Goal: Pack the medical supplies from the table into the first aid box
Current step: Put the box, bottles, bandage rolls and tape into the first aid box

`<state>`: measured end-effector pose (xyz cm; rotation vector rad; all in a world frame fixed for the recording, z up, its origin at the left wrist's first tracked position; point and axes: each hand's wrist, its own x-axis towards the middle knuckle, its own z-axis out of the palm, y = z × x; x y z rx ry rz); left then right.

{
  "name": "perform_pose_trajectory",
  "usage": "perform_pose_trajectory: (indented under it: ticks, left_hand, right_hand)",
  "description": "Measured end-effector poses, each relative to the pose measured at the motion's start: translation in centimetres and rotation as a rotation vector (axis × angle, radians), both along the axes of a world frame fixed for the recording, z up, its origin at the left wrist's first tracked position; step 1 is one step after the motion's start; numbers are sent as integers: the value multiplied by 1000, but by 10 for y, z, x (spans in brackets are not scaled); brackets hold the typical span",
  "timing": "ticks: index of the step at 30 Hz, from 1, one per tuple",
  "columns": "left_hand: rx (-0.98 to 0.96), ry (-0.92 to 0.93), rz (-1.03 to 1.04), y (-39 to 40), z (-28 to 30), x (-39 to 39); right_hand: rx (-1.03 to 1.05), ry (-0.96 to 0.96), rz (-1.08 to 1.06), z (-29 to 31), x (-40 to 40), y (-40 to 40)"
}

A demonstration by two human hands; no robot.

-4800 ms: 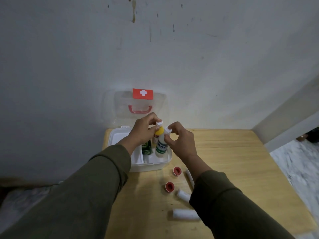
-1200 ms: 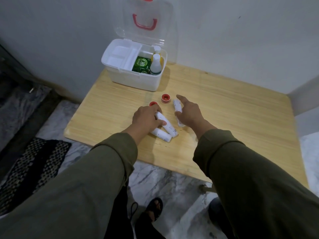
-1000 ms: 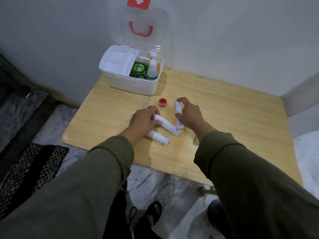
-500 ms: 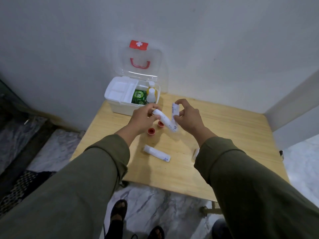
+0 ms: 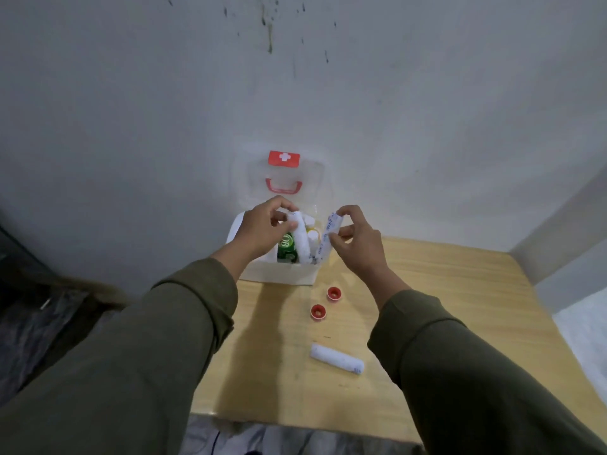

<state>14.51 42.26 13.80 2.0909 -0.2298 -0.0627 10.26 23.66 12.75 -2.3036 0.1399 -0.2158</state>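
Note:
The white first aid box (image 5: 279, 275) stands open at the table's far left, its clear lid (image 5: 284, 178) leaning on the wall. My left hand (image 5: 262, 229) holds a white bandage roll (image 5: 301, 241) upright over the box. My right hand (image 5: 356, 241) holds a second, thinner wrapped bandage roll (image 5: 326, 238) at the box's right rim. Inside I see a green packet (image 5: 285, 247) and bottle tops. One more bandage roll (image 5: 336, 358) lies on the table, with two red-rimmed tape rolls (image 5: 334, 293) (image 5: 318, 312) closer to the box.
The wooden table (image 5: 443, 307) sits against a grey wall, with its front edge near my body. A marble floor shows below and to the right. Dark cloth lies on the floor at the left.
Both hands have lifted a bandage roll each off the table and carried them forward to the box. My view has tilted up toward the wall.

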Motion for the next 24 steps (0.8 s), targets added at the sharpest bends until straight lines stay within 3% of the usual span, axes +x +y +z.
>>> perform_pose_trajectory:
  ticks: [9, 24]
  left_hand:
    - [67, -43, -142, 2, -20, 34]
    - [174, 73, -291, -6, -67, 42]
  right_hand:
    - [-71, -18, -96, -13, 22, 23]
    - [-240, 75, -20, -46, 23, 24]
